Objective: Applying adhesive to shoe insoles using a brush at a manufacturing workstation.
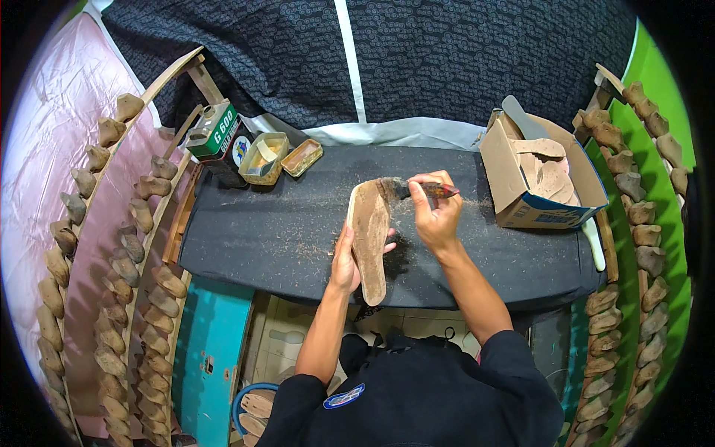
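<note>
My left hand (344, 264) holds a brown shoe sole (369, 223) upright over the table, its wide toe end at the far side and its narrower heel toward me. The thumb is on the left edge, and fingertips show past the right edge. My right hand (438, 216) grips a brush (398, 188) by its dark red handle. The brush's dark bristles touch the sole near the toe. The sole's surface looks rough and patchy, with a paler edge on the left.
A black-covered table (283, 238) carries scattered crumbs. A metal can (223, 145), an open tub (264, 158) and a shallow tray (303, 157) stand at back left. At right, a cardboard box (514, 186) holds sole pieces. Racks of shoe lasts (108, 328) flank both sides.
</note>
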Demonstrator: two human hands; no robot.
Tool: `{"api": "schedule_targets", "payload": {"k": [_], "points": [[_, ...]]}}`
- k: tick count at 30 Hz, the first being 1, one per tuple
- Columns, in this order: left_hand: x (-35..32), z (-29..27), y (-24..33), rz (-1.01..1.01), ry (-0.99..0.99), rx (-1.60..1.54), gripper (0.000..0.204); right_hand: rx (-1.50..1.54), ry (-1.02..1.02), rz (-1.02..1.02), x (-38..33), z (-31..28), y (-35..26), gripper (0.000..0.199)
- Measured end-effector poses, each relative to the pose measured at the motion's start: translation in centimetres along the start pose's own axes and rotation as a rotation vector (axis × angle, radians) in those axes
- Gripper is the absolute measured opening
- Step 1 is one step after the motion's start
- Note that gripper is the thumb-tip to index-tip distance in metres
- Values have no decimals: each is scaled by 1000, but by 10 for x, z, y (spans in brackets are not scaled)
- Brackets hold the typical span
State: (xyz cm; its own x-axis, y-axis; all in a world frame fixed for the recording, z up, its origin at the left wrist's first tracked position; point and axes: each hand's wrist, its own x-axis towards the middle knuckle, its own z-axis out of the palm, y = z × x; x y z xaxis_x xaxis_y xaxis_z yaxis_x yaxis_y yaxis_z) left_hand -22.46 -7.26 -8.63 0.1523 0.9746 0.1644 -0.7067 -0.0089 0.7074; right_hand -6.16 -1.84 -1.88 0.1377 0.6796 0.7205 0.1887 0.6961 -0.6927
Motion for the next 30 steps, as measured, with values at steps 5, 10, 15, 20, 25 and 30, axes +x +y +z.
{"api": "schedule_targets", "payload": {"k": [5,10,15,20,25,30], "points": [[1,-6,3,46,76,1,53,-23,-254,-402,-27,8,-8,9],[-1,-21,2,-15,121,13,57,97,-410,-352,-71,10,-14,16],[-2,-30,3,-55,182,-78,59,201,-447,-151,-56,9,-3,12],[-2,-22,8,-123,71,-30,56,121,-283,-200,-14,9,15,7],[0,-21,2,-92,56,21,55,-16,-207,-378,-12,16,20,15],[4,-36,-3,-40,220,-146,55,24,-390,-403,-59,17,1,15]]}}
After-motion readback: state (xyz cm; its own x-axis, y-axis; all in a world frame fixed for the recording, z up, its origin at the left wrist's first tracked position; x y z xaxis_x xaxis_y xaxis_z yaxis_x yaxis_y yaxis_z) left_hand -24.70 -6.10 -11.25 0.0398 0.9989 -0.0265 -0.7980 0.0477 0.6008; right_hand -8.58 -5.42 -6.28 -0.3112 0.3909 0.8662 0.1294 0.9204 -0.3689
